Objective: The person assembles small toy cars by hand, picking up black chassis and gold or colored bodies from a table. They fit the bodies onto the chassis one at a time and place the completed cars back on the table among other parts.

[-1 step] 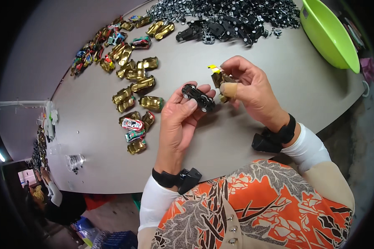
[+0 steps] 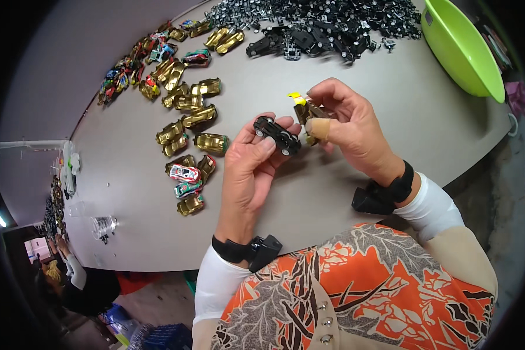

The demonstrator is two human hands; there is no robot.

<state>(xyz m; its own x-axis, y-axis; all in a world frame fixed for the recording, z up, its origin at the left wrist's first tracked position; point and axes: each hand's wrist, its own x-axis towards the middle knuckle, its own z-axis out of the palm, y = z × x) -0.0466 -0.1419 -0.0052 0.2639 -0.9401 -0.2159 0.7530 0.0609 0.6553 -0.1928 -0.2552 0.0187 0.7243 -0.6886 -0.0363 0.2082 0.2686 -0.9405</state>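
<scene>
the left hand (image 2: 248, 169) grips a black toy-car chassis (image 2: 275, 135); just beside it, the right hand (image 2: 356, 129) pinches a gold car shell (image 2: 301, 113), yellow at one end, both above the table (image 2: 262, 83). the step in hand looks like matching these two parts, so the next move seems to call for lining up their ends. counted: one chassis and one shell held, about twelve car bodies (image 2: 199, 118) grouped mid-left, one green bowl (image 2: 461, 52); the chassis heap (image 2: 315, 42) overlaps too much to count.
</scene>
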